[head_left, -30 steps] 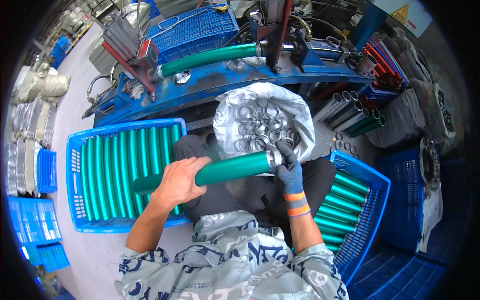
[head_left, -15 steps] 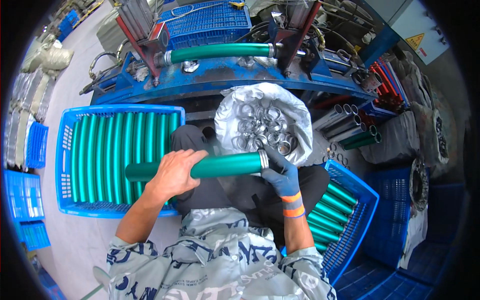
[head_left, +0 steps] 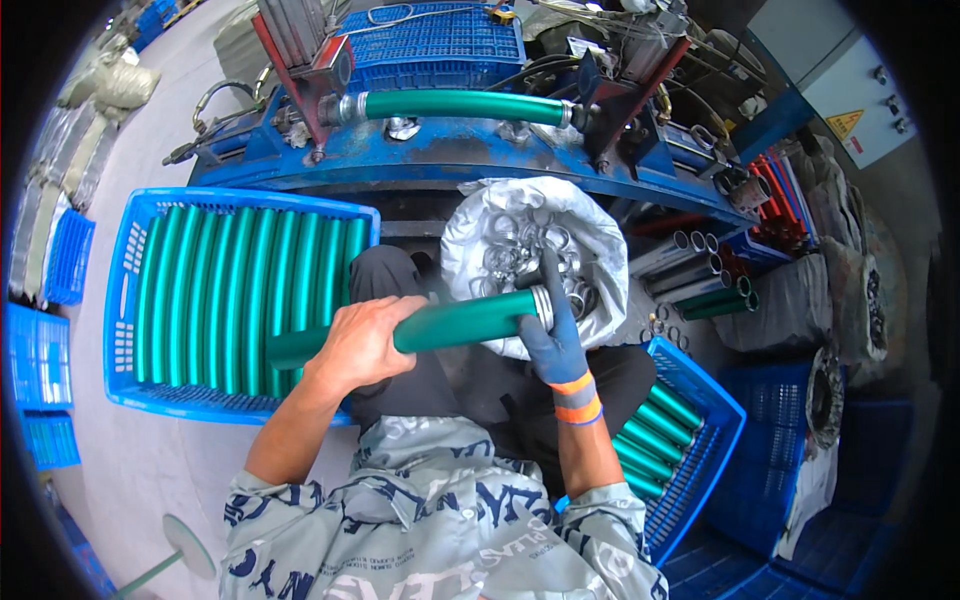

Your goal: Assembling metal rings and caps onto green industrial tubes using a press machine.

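Head view: bare left hand (head_left: 362, 343) clenched round mid green tube (head_left: 440, 326), held level over lap. Gloved right hand (head_left: 553, 335) gripping tube's ring end (head_left: 541, 306), prob. pinching metal ring, hard to tell. Risks: ring cocked or dropped into bag of rings (head_left: 530, 250); tube twisting in one-handed hold.
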Motion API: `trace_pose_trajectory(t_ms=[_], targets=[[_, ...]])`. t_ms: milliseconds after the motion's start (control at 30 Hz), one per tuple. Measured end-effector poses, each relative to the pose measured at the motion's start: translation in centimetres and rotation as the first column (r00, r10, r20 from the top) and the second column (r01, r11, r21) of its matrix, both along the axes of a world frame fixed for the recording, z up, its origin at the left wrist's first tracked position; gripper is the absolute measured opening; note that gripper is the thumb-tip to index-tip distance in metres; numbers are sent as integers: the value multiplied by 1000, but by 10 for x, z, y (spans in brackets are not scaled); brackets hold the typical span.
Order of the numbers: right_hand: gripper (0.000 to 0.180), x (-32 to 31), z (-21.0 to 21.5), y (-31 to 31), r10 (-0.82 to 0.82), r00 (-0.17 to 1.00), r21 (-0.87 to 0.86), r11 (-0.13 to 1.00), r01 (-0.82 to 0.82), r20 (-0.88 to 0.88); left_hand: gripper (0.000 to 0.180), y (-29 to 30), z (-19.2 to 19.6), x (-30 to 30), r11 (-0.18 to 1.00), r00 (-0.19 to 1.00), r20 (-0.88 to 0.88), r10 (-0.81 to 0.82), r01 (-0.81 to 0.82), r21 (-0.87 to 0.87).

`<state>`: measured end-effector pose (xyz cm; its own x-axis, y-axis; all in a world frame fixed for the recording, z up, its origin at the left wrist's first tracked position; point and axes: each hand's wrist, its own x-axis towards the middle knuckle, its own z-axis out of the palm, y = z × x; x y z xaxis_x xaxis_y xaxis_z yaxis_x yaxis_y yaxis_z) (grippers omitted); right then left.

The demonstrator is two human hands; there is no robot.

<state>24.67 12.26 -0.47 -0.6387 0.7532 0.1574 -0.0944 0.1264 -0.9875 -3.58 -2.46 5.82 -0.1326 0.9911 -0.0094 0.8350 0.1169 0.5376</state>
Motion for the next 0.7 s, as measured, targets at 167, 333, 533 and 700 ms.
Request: trace_pose_trajectory(t_ms=[167, 333, 533, 700], targets=[[100, 0, -14, -6, 15, 998, -81, 997, -20, -59, 56, 1, -8, 0, 998, 996, 68, -64, 63, 24], [93, 2, -25, 12, -39, 997, -46, 998, 36, -64, 58, 3, -7, 5, 999, 997, 58, -51, 51, 6], [72, 1, -90, 81, -128, 987, -99, 986, 138, 100, 69, -4, 23, -20, 984, 826, 557, 86, -158, 81], [84, -17, -192, 77, -349, 567, 588, 743, -318, 746, 85, -10, 29, -19, 902, 477, 879, -13, -373, 216]])
